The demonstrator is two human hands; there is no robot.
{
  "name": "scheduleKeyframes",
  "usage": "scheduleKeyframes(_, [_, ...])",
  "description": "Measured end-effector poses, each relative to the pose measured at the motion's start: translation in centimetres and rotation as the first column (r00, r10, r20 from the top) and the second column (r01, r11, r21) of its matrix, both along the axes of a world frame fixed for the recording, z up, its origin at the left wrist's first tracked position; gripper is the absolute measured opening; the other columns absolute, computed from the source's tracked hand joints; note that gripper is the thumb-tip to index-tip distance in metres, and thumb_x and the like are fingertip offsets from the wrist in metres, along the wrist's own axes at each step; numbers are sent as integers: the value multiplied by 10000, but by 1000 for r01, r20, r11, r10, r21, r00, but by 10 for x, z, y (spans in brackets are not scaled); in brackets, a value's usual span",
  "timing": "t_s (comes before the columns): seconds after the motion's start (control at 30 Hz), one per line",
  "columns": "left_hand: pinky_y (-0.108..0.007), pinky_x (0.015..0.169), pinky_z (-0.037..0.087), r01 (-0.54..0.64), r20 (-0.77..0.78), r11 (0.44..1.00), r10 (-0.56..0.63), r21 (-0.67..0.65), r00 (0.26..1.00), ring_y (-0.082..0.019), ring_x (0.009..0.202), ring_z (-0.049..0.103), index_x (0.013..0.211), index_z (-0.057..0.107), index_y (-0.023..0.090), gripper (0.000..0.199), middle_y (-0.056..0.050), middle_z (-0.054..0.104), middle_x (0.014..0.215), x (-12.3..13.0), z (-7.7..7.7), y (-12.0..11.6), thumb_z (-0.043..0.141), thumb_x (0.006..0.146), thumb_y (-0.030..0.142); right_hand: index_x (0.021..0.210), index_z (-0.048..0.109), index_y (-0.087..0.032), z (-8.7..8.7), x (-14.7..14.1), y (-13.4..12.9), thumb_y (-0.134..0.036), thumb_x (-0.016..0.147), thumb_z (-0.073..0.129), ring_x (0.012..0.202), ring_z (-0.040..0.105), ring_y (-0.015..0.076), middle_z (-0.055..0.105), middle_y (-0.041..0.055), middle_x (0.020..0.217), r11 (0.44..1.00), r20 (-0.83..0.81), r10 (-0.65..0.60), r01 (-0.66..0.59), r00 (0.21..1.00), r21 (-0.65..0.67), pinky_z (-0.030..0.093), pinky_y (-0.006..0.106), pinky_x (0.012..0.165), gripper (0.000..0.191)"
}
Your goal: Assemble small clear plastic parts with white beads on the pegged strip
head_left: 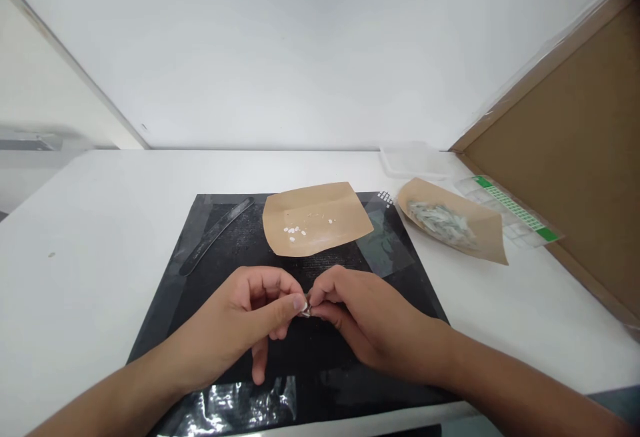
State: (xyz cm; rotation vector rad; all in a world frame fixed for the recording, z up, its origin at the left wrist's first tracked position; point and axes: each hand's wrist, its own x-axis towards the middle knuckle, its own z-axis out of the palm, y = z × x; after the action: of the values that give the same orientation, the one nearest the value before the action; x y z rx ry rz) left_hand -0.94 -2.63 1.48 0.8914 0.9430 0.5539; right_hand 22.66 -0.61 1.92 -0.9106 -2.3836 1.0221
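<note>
My left hand (pixel 240 323) and my right hand (pixel 383 323) meet over the black mat (pixel 295 363), fingertips almost touching. Between them is a small whitish piece (pixel 306 312), mostly hidden by the fingers, so its kind is unclear. Both hands pinch it with thumb and forefinger. Just beyond them lies a brown paper sheet (pixel 325 200) with several tiny white flakes (pixel 294 231) on it. A dark, curved nail file (pixel 215 237) rests on the mat's left side, apart from my hands.
To the right, a second brown paper (pixel 487 230) bears a heap of pale, translucent slivers (pixel 443 222). Behind it lie a clear sheet with a green grid strip (pixel 517 209) and a translucent tray (pixel 415 159). A white wall (pixel 300 57) and a brown panel (pixel 565 150) bound the table.
</note>
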Motion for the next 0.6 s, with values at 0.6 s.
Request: scheduleKeyframes(0.6, [-104, 364, 279, -27, -180, 984, 59, 177, 982, -19, 425, 349, 936, 641, 171, 438, 64, 521, 642, 6, 8, 0, 666, 961, 608, 1161, 596, -194, -2, 1, 1, -219, 1086, 516, 866, 711, 155, 770, 48, 1022, 987, -62, 69, -59, 996, 153, 550, 294, 810, 112])
